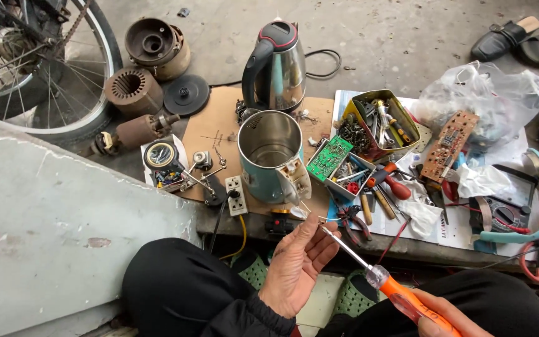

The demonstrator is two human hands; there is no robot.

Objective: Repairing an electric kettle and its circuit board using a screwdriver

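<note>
My left hand (297,262) is raised palm-up over my knees, fingers half curled, pinching a small shiny part at its fingertips. My right hand (441,315) at the bottom edge grips an orange-handled screwdriver (382,281) whose metal shaft points up-left and meets the small part at my left fingertips. Just beyond the hands stands an open steel kettle body with a teal shell and broken white handle (272,159). Behind it is a complete steel kettle with a black handle and lid (276,65).
A green circuit board (329,156) leans on a box of parts. A yellow tin of tools (382,125), a brown circuit board (449,145), pliers, a white socket strip (237,195), a multimeter (500,215), motor parts (135,90) and a bicycle wheel (38,62) surround the cardboard.
</note>
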